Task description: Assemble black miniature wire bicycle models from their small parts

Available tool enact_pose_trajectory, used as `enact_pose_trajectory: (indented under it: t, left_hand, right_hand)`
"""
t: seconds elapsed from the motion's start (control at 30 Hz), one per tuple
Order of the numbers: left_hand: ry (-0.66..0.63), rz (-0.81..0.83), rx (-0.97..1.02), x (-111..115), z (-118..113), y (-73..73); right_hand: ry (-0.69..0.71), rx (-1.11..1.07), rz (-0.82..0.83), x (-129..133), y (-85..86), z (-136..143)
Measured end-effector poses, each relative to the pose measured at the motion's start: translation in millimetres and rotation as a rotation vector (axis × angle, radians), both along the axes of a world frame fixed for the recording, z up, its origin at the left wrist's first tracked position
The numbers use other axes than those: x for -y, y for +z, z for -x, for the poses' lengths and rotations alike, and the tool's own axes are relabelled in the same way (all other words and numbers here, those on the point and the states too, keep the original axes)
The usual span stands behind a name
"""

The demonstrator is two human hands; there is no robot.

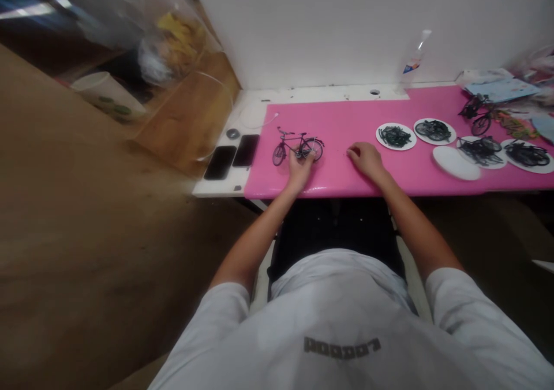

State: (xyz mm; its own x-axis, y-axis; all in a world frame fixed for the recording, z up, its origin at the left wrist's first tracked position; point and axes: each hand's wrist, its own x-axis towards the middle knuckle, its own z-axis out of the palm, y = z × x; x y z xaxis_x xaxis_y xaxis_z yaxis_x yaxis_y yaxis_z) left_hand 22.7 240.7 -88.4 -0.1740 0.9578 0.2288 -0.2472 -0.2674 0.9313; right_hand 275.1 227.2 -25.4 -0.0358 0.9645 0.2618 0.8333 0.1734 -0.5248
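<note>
A small black model bicycle [298,137] stands upright at the left part of the pink mat [341,122], its handlebar towards the left. My left hand [300,168] is closed round its lower frame by the rear wheel, thumb on the near side. To the right, my right hand [367,159] hovers at or just above the mat, apart from the bicycle. Its fingers are curled together; whether anything small is between them is hidden. Nearest to it is a white plate [381,142] of thin dark parts.
More plates of dark parts, such as this plate [452,129], and a white lid-like disc [456,163] lie right. Another model bicycle [481,123] stands behind them. Two phones [220,162] lie at the left edge. A clear bottle [413,61] stands at the back wall.
</note>
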Motion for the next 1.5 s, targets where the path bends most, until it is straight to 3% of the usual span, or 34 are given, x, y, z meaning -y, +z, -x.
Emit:
enact_pose_trajectory:
  t: [0.27, 0.57, 1.0, 1.2, 1.33, 1.5]
  left_hand:
    - [-0.005, 0.046, 0.082, 5.1, 1.1, 15.2]
    - [0.108, 0.092, 0.102, -11.5, 34.4, 37.7]
    - [-0.071, 0.160, 0.139, 12.3, 18.1, 58.3]
    - [-0.117, 0.098, 0.091, 26.4, 10.5, 70.8]
    - [-0.165, 0.018, 0.026, 35.1, 4.1, 75.4]
    - [-0.234, -0.005, 0.006, 47.2, -3.2, 82.1]
  right_hand:
    - [-0.013, 0.033, -0.081, -2.3, -19.0, 15.9]
    - [-0.032, 0.012, -0.110, -4.9, -31.5, 21.2]
    - [-0.038, -0.140, -0.116, -10.8, -31.2, 16.0]
    - [-0.003, -0.324, -0.278, -6.8, -12.3, 22.7]
    - [0.085, -0.341, -0.424, 16.8, 15.0, 38.8]
    - [0.234, -0.313, -0.445, 44.3, 37.3, 58.3]
